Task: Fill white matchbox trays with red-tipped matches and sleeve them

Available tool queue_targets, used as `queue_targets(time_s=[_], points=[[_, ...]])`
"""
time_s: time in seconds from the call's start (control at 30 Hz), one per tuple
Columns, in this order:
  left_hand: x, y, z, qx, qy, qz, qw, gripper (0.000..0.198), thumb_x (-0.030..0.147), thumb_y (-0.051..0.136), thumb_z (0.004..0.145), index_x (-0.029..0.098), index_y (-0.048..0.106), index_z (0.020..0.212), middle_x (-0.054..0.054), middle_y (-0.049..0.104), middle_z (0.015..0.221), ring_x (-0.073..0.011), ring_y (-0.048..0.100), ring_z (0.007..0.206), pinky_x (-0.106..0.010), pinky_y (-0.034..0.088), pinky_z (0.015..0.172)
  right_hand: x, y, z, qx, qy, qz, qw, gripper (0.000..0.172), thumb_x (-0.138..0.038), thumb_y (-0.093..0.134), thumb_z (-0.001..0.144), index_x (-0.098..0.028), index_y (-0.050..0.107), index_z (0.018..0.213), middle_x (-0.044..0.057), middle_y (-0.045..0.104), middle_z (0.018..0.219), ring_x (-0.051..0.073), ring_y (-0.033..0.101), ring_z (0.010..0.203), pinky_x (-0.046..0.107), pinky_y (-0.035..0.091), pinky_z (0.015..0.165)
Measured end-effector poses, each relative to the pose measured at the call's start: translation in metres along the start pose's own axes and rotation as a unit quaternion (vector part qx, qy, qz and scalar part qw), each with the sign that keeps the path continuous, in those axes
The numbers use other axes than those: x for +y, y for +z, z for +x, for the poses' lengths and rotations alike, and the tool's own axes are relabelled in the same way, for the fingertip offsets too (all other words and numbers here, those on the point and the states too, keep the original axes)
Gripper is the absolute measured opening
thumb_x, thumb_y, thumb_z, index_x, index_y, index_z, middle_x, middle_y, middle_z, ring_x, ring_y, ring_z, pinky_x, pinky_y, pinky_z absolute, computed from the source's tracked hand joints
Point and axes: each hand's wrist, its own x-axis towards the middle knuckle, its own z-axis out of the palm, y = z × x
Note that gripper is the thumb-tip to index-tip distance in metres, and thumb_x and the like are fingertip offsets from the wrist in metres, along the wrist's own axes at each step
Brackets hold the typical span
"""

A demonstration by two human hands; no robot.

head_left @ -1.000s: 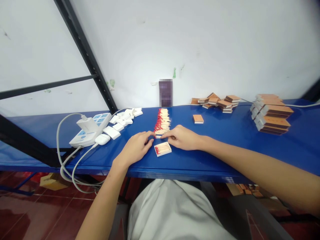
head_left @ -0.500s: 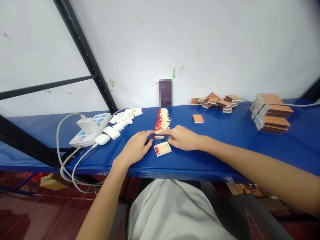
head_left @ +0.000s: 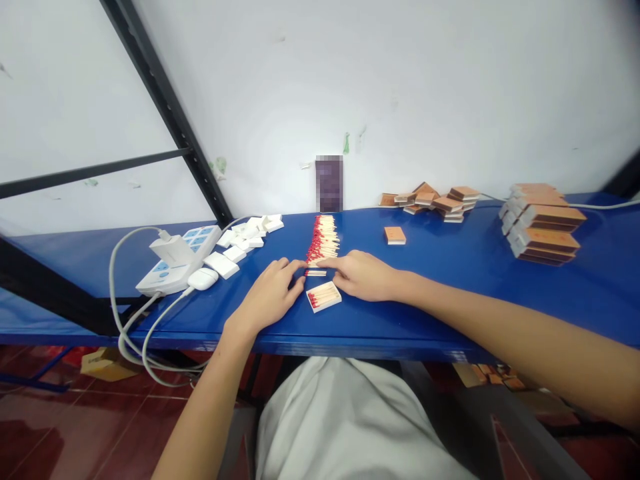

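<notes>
A long heap of red-headed matches (head_left: pixel 324 237) lies on the blue shelf, heads to the left. My left hand (head_left: pixel 273 293) rests left of its near end, index finger stretched to the match heads and thumb apart. From the right, the extended index finger of my right hand (head_left: pixel 367 275) touches the wooden ends of the nearest matches; its other fingers are curled. A couple of loose matches (head_left: pixel 316 273) lie between my hands, just in front of the heap. Closer to me sits a white matchbox tray (head_left: pixel 327 305) with several matches in it, near my right thumb.
White empty trays (head_left: pixel 247 230) lie in a pile at the left, beside a power strip (head_left: pixel 173 267) with cables. One brown matchbox (head_left: pixel 395 235) lies to the right, before a heap of matchboxes (head_left: pixel 440 201). Stacked matchboxes (head_left: pixel 543 227) stand further right. A dark pixelated object (head_left: pixel 329 183) leans on the wall.
Both hands keep nearly the same place at the near end of the match heap. The whole view has shifted very slightly; nothing has visibly been picked up or let go.
</notes>
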Motion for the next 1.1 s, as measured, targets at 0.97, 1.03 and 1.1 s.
queue_targets(time_s=[0.97,1.03,1.1], points=[[0.0032,-0.0023,0.0014,-0.003,0.005,-0.005,1.000,0.035,0.031,0.036,0.102,0.019,0.056,0.128,-0.009,0.065,0.114,-0.0283,0.056,0.111,-0.046,0.044,0.100,0.0009,0.0001,0.0002,-0.009,-0.004,-0.006,1.000,0.052,-0.019,0.043,0.089,-0.025,0.057,0.138,0.004,0.069,0.074,0.016,0.055,0.059,0.026,0.033,0.061],[0.0035,-0.0025,0.0016,-0.006,0.003,-0.002,1.000,0.035,0.030,0.036,0.102,0.019,0.055,0.129,-0.009,0.065,0.112,-0.0277,0.056,0.108,-0.046,0.045,0.099,0.0013,0.0001,0.0003,-0.008,-0.006,-0.009,1.000,0.050,-0.019,0.043,0.089,-0.026,0.058,0.137,0.004,0.069,0.074,0.016,0.055,0.060,0.026,0.033,0.061],[0.0031,-0.0020,0.0017,-0.009,0.004,0.001,1.000,0.035,0.030,0.035,0.102,0.019,0.056,0.129,-0.010,0.064,0.112,-0.0273,0.056,0.106,-0.045,0.045,0.097,0.0019,0.0006,0.0004,-0.009,-0.007,-0.011,1.000,0.050,-0.020,0.043,0.090,-0.025,0.058,0.137,0.004,0.069,0.075,0.016,0.056,0.061,0.026,0.033,0.062]])
